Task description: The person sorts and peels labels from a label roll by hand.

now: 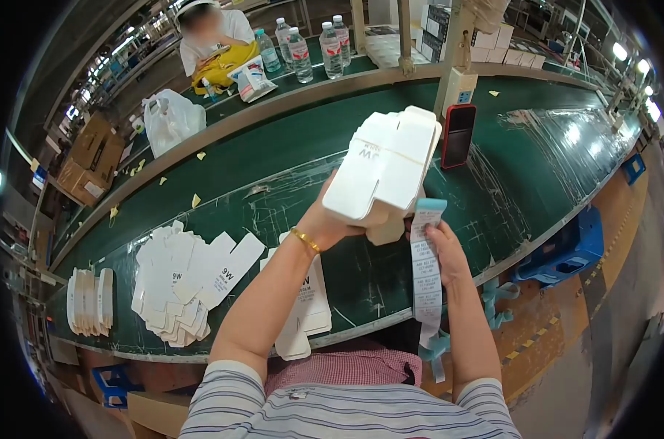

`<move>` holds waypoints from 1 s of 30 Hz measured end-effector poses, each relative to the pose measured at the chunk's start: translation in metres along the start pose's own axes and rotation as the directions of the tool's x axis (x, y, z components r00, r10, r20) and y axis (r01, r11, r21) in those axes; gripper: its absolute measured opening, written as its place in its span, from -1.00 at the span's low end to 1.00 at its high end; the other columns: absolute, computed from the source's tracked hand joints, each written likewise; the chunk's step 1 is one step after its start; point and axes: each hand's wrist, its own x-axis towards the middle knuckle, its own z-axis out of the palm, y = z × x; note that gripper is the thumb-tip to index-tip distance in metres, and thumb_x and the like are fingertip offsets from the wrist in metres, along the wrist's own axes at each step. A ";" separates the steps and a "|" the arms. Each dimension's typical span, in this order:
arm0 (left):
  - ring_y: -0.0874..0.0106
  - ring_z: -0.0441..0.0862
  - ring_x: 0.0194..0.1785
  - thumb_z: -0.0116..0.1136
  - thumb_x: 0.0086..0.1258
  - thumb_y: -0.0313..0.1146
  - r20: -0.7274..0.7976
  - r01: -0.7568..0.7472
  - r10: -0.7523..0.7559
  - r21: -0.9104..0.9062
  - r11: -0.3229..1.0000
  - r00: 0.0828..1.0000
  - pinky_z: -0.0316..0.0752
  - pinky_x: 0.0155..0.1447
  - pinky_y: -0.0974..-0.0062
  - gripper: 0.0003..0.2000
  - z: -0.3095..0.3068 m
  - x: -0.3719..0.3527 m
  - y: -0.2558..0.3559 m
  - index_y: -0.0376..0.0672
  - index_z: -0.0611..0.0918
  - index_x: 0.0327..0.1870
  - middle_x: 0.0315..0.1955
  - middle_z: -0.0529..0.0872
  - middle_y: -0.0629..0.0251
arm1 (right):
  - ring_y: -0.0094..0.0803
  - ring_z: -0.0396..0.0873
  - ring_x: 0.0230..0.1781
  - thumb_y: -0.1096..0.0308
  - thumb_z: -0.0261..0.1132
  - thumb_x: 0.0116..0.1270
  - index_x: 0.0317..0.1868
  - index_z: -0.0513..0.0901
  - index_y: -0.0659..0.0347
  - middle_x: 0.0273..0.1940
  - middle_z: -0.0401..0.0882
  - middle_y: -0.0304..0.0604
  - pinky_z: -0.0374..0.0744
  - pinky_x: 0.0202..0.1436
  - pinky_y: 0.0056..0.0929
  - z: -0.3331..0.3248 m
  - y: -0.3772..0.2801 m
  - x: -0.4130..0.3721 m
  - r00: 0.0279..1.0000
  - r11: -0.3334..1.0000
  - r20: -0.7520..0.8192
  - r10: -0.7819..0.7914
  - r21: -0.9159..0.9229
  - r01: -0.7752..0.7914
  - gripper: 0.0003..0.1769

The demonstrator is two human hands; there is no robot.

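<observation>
My left hand (327, 219) grips a thick bundle of flat white cartons (361, 179) from beneath. The bundle is held up over the green work surface, printed "9W", with a rubber band (401, 155) around it. Between the fingers of my right hand (449, 252) hangs a long strip of printed labels (427, 282), its upper end right at the bundle's lower corner. Under my left forearm lie more white cartons (314, 304), partly hidden. Farther left are a loose pile of "9W" cartons (172, 282) and a row of cartons standing on edge (91, 301).
A red-edged phone (458, 137) leans against a post (456, 80). Beyond the rail (332, 86) are several water bottles (300, 55), a white plastic bag (172, 121) and a seated person (208, 33). Label backing (498, 304) dangles near a blue stool (566, 252).
</observation>
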 end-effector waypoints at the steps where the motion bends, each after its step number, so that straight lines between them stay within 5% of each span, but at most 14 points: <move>1: 0.04 0.29 0.42 0.00 0.43 0.14 -0.031 0.077 -0.080 -0.087 0.993 0.996 0.30 0.23 -0.39 -0.44 0.005 0.003 0.002 0.27 0.27 0.41 0.40 0.29 0.27 | -0.32 0.65 -0.09 0.38 0.13 0.45 0.20 0.45 0.32 -0.04 0.64 -0.08 0.64 -0.01 -0.40 -0.004 0.001 0.008 1.000 1.000 -0.010 -0.001 -0.014 0.000 -0.64; 7: 0.14 0.30 0.43 -0.12 0.47 0.22 -0.011 0.099 -0.101 -0.103 0.990 0.995 0.23 0.31 -0.28 -0.43 -0.012 0.024 -0.007 0.21 0.29 0.42 0.39 0.33 0.28 | -0.49 0.63 -0.23 0.35 0.17 0.45 0.15 0.50 0.31 -0.15 0.66 -0.17 0.62 -0.14 -0.50 -0.020 0.001 0.017 0.999 0.999 -0.029 -0.037 -0.036 0.036 -0.67; 12: 0.43 0.50 0.16 0.03 0.50 -0.13 -0.338 -0.054 0.112 0.177 0.983 0.934 0.41 0.22 0.33 -0.57 -0.037 -0.051 -0.019 -0.10 0.45 0.30 0.11 0.55 0.27 | -0.61 0.55 -0.35 0.32 0.24 0.43 -0.03 0.61 0.34 -0.27 0.64 -0.29 0.52 -0.25 -0.56 0.036 -0.011 -0.066 0.995 0.978 -0.097 0.005 -0.209 -0.025 -0.75; 15: 0.53 0.56 0.01 0.14 0.42 -0.39 -0.223 -0.016 0.117 0.410 0.912 0.968 0.48 0.11 0.53 -0.64 -0.022 -0.127 -0.031 -0.22 0.52 0.22 -0.06 0.63 0.32 | -0.63 0.49 -0.37 0.30 0.26 0.42 -0.20 0.66 0.34 -0.31 0.62 -0.30 0.47 -0.27 -0.58 0.057 0.018 -0.105 0.999 0.929 -0.021 0.031 -0.367 -0.036 -0.77; 17: 0.53 0.56 0.01 0.21 0.34 -0.50 -0.114 -0.020 0.073 0.412 0.911 0.991 0.50 0.10 0.56 -0.59 0.000 -0.161 -0.041 -0.23 0.53 0.23 -0.01 0.62 0.31 | -0.59 0.48 -0.37 0.28 0.28 0.41 -0.30 0.66 0.37 -0.33 0.61 -0.30 0.46 -0.26 -0.56 0.072 0.035 -0.122 0.998 0.853 0.014 0.059 -0.521 -0.043 -0.73; 20: 0.61 0.57 -0.17 0.28 0.30 -0.54 -0.146 0.002 0.053 0.351 0.936 0.988 0.49 -0.17 0.68 -0.61 -0.001 -0.193 -0.063 -0.24 0.59 0.16 -0.15 0.67 0.34 | -0.54 0.51 -0.31 0.28 0.27 0.41 -0.31 0.67 0.40 -0.28 0.63 -0.24 0.47 -0.21 -0.53 0.088 0.063 -0.141 0.992 0.824 0.114 0.060 -0.566 0.015 -0.71; 23: 0.74 0.50 -0.38 0.27 0.33 -0.52 -0.212 0.039 0.004 0.198 0.980 0.977 0.35 -0.34 0.77 -0.71 -0.006 -0.214 -0.066 -0.26 0.64 0.07 -0.36 0.68 0.45 | -0.49 0.54 -0.14 0.31 0.31 0.35 -0.04 0.64 0.35 -0.17 0.64 -0.16 0.50 -0.09 -0.49 0.100 0.079 -0.150 0.982 0.887 0.173 0.082 -0.461 0.007 -0.71; 26: 0.71 0.53 -0.34 0.26 0.34 -0.53 -0.163 0.061 -0.025 0.220 0.974 0.986 0.41 -0.29 0.75 -0.71 -0.011 -0.232 -0.061 -0.27 0.63 0.09 -0.28 0.69 0.41 | -0.51 0.55 -0.10 0.35 0.35 0.30 0.11 0.57 0.29 -0.10 0.65 -0.16 0.52 -0.06 -0.51 0.110 0.085 -0.154 0.964 0.839 0.263 0.046 -0.534 0.106 -0.61; 27: 0.69 0.54 -0.30 0.25 0.35 -0.53 -0.142 -0.034 0.070 0.244 0.969 0.987 0.46 -0.24 0.74 -0.71 -0.014 -0.233 -0.073 -0.26 0.63 0.09 -0.22 0.69 0.39 | -0.52 0.55 -0.11 0.35 0.35 0.31 0.09 0.59 0.29 -0.10 0.65 -0.17 0.52 -0.07 -0.52 0.108 0.085 -0.155 0.951 0.818 0.281 0.132 -0.573 0.056 -0.63; 30: 0.66 0.55 -0.28 0.25 0.36 -0.51 -0.162 0.020 0.047 0.390 0.921 0.986 0.48 -0.19 0.72 -0.72 -0.017 -0.245 -0.065 -0.24 0.66 0.08 -0.19 0.69 0.38 | -0.60 0.54 -0.24 0.34 0.31 0.37 0.01 0.66 0.30 -0.20 0.68 -0.21 0.52 -0.14 -0.56 0.115 0.095 -0.161 0.949 0.762 0.253 0.190 -0.647 0.020 -0.72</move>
